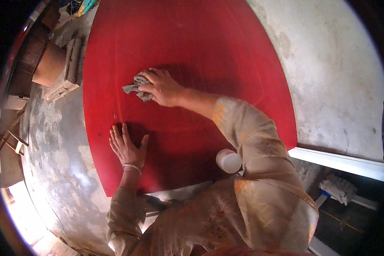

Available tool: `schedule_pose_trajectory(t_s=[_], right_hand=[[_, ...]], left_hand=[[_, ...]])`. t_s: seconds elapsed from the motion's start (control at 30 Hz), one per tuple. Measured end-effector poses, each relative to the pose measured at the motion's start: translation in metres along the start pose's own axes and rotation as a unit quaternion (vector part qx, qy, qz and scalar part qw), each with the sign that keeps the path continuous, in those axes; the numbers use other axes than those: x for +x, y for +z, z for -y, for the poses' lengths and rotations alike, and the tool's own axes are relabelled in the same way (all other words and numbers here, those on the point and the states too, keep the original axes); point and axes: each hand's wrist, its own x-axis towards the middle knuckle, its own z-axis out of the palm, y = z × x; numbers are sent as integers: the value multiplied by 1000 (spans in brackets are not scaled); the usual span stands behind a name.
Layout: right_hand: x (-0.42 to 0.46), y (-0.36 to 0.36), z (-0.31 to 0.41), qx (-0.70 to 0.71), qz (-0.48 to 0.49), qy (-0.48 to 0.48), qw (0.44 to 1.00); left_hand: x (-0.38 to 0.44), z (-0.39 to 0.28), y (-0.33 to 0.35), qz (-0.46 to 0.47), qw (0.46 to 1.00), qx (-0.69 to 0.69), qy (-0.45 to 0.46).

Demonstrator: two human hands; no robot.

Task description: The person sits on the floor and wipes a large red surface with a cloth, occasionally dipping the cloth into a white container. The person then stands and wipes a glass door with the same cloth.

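Note:
A large flat red panel [185, 134] lies before me, its surface faintly streaked. My right hand [163, 88] grips a bunched grey cloth [143, 85] against the panel, left of its middle. Nearer to me, my left hand [128, 145] rests palm down on the panel near its left edge, fingers apart, holding nothing; a bangle circles that wrist. A round container with a white lid [229, 161] stands close to the panel's near edge, beside my right sleeve.
Wooden pieces [62, 73] lie on the concrete floor [60, 144] at the left. A stained pale wall [332, 70] borders the panel's right side. A white strip [339, 162] extends from the panel's near right corner, with a whitish bag [338, 188] below it.

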Motion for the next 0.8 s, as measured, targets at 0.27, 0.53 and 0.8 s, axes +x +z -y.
schedule_pose_trajectory(t_s=[0.27, 0.53, 0.8], right_hand=[[23, -67, -212, -106, -16, 288, 952], [-167, -195, -313, -310, -76, 676, 664], [-14, -64, -129, -185, -77, 304, 932]], left_hand=[[-2, 7, -2, 17, 1000, -3, 3], [-4, 1, 2, 13, 1000, 15, 1], [-6, 4, 6, -11, 1000, 8, 12]])
